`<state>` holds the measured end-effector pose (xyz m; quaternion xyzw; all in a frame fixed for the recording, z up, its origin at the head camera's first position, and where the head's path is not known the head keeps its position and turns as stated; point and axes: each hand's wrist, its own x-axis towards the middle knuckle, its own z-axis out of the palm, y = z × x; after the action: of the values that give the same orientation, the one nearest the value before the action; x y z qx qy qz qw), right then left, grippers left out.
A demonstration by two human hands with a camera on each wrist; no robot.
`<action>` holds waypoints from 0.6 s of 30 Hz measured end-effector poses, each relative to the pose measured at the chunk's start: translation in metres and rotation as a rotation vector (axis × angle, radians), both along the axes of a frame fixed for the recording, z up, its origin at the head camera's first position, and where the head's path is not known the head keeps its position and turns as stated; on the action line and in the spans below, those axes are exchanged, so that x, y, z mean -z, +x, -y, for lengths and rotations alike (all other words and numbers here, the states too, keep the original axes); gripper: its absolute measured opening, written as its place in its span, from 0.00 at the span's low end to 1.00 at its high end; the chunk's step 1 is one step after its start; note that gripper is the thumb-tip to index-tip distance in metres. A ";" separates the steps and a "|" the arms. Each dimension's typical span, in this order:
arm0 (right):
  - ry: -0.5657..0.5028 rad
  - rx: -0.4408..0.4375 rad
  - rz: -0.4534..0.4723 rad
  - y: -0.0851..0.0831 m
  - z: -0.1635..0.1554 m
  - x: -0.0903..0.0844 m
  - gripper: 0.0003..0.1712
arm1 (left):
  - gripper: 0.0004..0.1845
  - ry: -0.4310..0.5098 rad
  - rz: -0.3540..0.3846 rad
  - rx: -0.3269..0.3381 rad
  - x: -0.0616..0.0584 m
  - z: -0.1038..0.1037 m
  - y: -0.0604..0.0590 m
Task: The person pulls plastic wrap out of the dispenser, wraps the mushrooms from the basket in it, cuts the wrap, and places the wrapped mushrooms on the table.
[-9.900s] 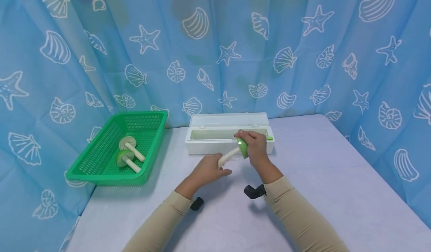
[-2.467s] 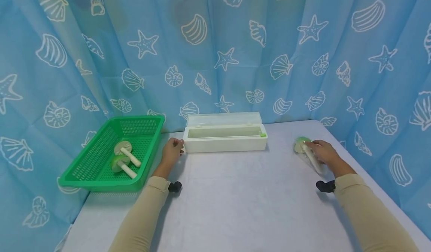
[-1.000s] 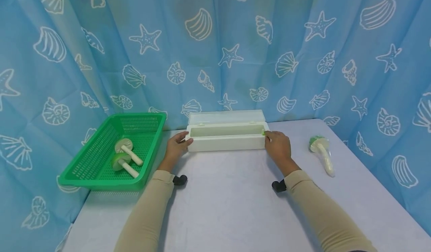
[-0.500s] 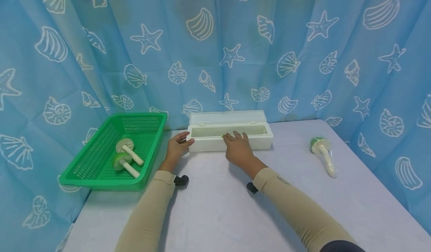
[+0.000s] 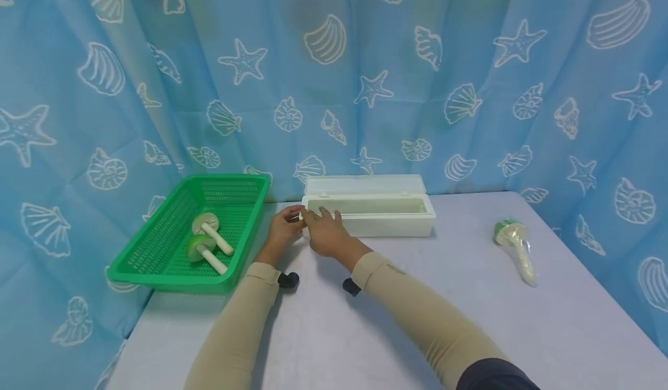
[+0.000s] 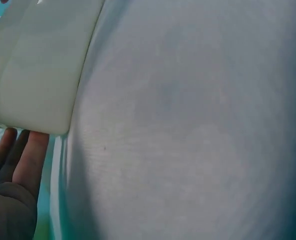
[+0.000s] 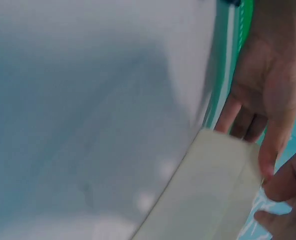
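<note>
A long white cling film box (image 5: 388, 226) stands near the back of the table with its lid (image 5: 365, 185) raised. My left hand (image 5: 284, 230) holds the box's left end, its fingers against the end face in the left wrist view and its thumb at the top corner in the right wrist view. Close beside it, my right hand (image 5: 327, 232) touches the front top edge with fingers spread, fingertips meeting the left thumb. The green slide cutter is hidden there. A film-wrapped toy mushroom (image 5: 516, 245) with a green cap lies at the right.
At the left is a green perforated basket (image 5: 249, 236) with two unwrapped mushrooms, one pale-sided (image 5: 209, 228) and one green-capped (image 5: 200, 248). A blue shell-print curtain (image 5: 386, 59) hangs behind the white-covered table (image 5: 417, 309).
The wrapped mushroom went from both hands to the table's right side. My right hand then moved to the box and slid the green cutter leftward along its edge. The left hand stays at the end.
</note>
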<state>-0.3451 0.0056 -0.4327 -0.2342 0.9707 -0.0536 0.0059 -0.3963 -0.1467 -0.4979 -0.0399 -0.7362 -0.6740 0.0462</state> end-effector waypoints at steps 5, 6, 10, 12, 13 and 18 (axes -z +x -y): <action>-0.005 -0.028 0.014 0.001 -0.007 -0.001 0.41 | 0.23 -0.054 0.018 0.011 -0.006 -0.002 0.000; -0.019 -0.040 0.003 0.001 -0.013 -0.001 0.41 | 0.23 -0.071 0.022 0.012 -0.008 -0.002 0.000; -0.079 -0.143 -0.142 -0.002 -0.054 0.007 0.33 | 0.25 -0.245 0.002 0.027 -0.021 -0.004 0.002; -0.115 -0.179 -0.245 -0.006 -0.082 0.011 0.27 | 0.26 -0.399 -0.050 0.043 -0.031 -0.003 0.002; -0.124 -0.184 -0.298 -0.009 -0.100 0.012 0.23 | 0.26 -0.477 -0.086 0.052 -0.037 -0.005 0.003; -0.137 -0.079 -0.337 -0.017 -0.180 0.001 0.20 | 0.27 -0.791 -0.228 0.137 -0.057 -0.016 0.002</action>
<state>-0.3624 0.1854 -0.4335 -0.2778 0.9420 -0.0791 -0.1708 -0.3939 -0.1305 -0.4407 -0.1779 -0.9241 -0.3323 0.0634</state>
